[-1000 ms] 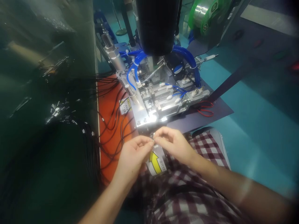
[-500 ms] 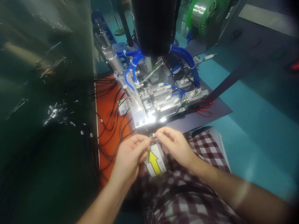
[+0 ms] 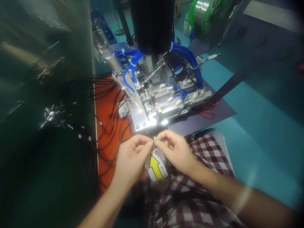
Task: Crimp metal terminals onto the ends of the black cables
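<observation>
Thumb and forefinger of my left hand (image 3: 134, 155) are pinched together at the front of the metal machine (image 3: 156, 104). My right hand (image 3: 175, 150) pinches from the other side, its fingertips almost touching the left ones. Between them shows a small pale piece (image 3: 154, 138), too small to make out, and the fingers hide most of it. Just below the hands lies a white label with a yellow arrow (image 3: 155, 166).
Black cables (image 3: 111, 126) run over the orange surface (image 3: 104, 107) on the left. Blue tubes (image 3: 187, 53) arch above the machine. A dark cylinder (image 3: 153, 25) hangs over it. A green spool (image 3: 201, 14) stands at the upper right, and red wire (image 3: 207, 112) lies on the right.
My right hand's fingertips have moved slightly left and down, closer to my left fingertips. The thin orange wire seen between them before is now hidden. The view has shifted slightly.
</observation>
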`<state>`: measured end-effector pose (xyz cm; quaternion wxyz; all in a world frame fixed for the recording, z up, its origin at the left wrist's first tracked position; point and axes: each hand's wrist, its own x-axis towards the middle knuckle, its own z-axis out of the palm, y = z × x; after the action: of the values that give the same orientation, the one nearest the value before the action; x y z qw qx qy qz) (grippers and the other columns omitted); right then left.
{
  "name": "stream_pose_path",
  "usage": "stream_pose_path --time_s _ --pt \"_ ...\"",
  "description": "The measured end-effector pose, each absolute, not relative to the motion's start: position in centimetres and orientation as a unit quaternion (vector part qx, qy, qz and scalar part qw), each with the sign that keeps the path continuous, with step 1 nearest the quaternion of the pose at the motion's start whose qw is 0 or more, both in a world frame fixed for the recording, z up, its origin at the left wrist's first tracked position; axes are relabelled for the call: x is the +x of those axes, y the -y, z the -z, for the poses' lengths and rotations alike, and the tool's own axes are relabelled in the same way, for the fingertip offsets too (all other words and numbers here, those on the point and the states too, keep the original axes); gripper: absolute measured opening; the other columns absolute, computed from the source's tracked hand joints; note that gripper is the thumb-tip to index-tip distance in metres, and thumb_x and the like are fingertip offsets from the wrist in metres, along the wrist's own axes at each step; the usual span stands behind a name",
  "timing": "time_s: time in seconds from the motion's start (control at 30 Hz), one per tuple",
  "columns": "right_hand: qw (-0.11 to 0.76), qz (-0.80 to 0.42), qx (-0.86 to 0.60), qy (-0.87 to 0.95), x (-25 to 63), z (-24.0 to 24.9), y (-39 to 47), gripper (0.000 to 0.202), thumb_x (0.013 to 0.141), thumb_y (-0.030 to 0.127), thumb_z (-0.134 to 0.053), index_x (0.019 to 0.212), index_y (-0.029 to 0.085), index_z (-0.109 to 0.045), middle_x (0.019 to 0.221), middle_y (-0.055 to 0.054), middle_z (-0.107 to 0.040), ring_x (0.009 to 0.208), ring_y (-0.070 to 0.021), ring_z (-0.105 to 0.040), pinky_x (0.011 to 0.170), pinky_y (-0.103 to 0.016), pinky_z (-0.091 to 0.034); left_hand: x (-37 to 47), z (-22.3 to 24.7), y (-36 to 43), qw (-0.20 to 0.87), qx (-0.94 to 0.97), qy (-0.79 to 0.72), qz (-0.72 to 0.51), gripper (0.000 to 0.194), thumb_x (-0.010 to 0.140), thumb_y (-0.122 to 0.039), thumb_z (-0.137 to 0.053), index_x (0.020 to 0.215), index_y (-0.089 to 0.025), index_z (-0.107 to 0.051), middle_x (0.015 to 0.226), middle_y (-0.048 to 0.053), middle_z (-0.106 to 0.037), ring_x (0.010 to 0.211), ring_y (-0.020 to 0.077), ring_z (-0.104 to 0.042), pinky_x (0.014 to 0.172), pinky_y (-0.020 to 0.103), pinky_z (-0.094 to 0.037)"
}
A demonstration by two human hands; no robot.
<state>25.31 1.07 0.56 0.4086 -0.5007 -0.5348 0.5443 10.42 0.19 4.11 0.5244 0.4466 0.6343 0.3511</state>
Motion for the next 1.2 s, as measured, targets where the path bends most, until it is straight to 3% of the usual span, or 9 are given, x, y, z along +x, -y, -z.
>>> stream_pose_path --time_s 0.1,0.2,0.37,0.43,0.57,0.7,0.83,1.0,1.2 --pt "0.426 -0.548 -0.509 0.510 25.1 -0.7 -1.1 0.013 0.078 0.027 -0.066 0.085 0.017 -0.063 0.079 0.000 -0.062 0.049 -0.0058 -0.044 0.048 -0.022 -0.037 10.4 -3.9 -0.3 0.579 0.394 -0.622 -0.351 0.020 0.075 -0.033 -0.070 0.074 -0.015 -0.063 0.050 -0.005 -0.051 0.043 0.0049 -0.040 0.042 0.015 -0.030" --pt "0.429 -0.572 -0.507 0.480 24.9 -1.1 -1.3 0.011 0.079 0.026 -0.064 0.076 0.016 -0.062 0.067 0.002 -0.058 0.047 -0.0059 -0.042 0.045 -0.021 -0.033 10.2 -3.5 -0.5 0.596 0.380 -0.612 -0.353 0.020 0.074 -0.032 -0.071 0.072 -0.014 -0.062 0.047 -0.008 -0.042 0.042 0.0028 -0.032 0.041 0.014 -0.023" --pt "0.332 -0.730 -0.455 0.387 25.4 -2.3 -2.2 0.017 0.076 0.028 -0.068 0.070 0.015 -0.059 0.048 0.008 -0.046 0.043 -0.0059 -0.040 0.042 -0.019 -0.029 9.4 -3.4 -0.9 0.683 0.371 -0.544 -0.317 0.023 0.074 -0.032 -0.071 0.073 -0.012 -0.061 0.046 -0.009 -0.036 0.043 0.0020 -0.023 0.042 0.015 -0.018" --pt "0.331 -0.729 -0.458 0.386 25.6 -2.6 -2.4 0.017 0.075 0.026 -0.069 0.070 0.015 -0.058 0.050 0.007 -0.049 0.044 -0.0058 -0.042 0.042 -0.019 -0.030 9.3 -3.8 -0.9 0.680 0.381 -0.547 -0.304 0.022 0.076 -0.032 -0.069 0.077 -0.012 -0.061 0.046 -0.008 -0.039 0.042 0.0023 -0.026 0.042 0.015 -0.020" --pt "0.358 -0.683 -0.489 0.407 25.4 -2.5 -2.4 0.011 0.080 0.023 -0.064 0.073 0.015 -0.057 0.053 0.007 -0.051 0.044 -0.0056 -0.044 0.044 -0.019 -0.032 9.5 -4.6 -0.2 0.603 0.436 -0.599 -0.298 0.022 0.081 -0.030 -0.063 0.099 -0.017 -0.059 0.062 -0.003 -0.058 0.043 0.0060 -0.042 0.043 0.018 -0.033" --pt "0.359 -0.658 -0.506 0.426 25.2 -1.9 -2.6 0.011 0.082 0.023 -0.061 0.075 0.015 -0.058 0.056 0.007 -0.051 0.046 -0.0060 -0.045 0.046 -0.020 -0.037 9.4 -3.9 0.6 0.390 0.590 -0.640 -0.301 0.010 0.084 -0.027 -0.058 0.087 -0.019 -0.064 0.075 0.001 -0.063 0.062 0.0130 -0.059 0.057 0.024 -0.046" --pt "0.359 -0.633 -0.522 0.446 25.7 -0.9 -2.8 0.016 0.085 0.029 -0.058 0.082 0.014 -0.062 0.064 0.004 -0.056 0.051 -0.0073 -0.048 0.053 -0.022 -0.042 9.0 -2.2 0.3 0.245 0.693 -0.602 -0.312 0.011 0.086 -0.021 -0.056 0.087 -0.019 -0.067 0.084 0.002 -0.067 0.078 0.0155 -0.063 0.073 0.026 -0.049" --pt "0.348 -0.627 -0.529 0.454 26.1 0.2 -2.4 0.017 0.082 0.032 -0.060 0.081 0.015 -0.063 0.064 0.003 -0.054 0.051 -0.0081 -0.045 0.049 -0.022 -0.037 8.8 -1.6 -0.5 0.226 0.719 -0.589 -0.292 0.014 0.088 -0.020 -0.054 0.088 -0.019 -0.068 0.083 0.002 -0.069 0.077 0.0161 -0.063 0.072 0.027 -0.048" --pt "0.363 -0.623 -0.522 0.456 25.6 0.1 -2.1 0.017 0.081 0.031 -0.059 0.073 0.017 -0.058 0.054 0.006 -0.043 0.047 -0.0085 -0.036 0.044 -0.023 -0.028 8.4 -2.5 -0.4 0.331 0.673 -0.608 -0.262 0.013 0.086 -0.026 -0.057 0.095 -0.021 -0.065 0.087 0.003 -0.069 0.078 0.0177 -0.064 0.070 0.028 -0.051"
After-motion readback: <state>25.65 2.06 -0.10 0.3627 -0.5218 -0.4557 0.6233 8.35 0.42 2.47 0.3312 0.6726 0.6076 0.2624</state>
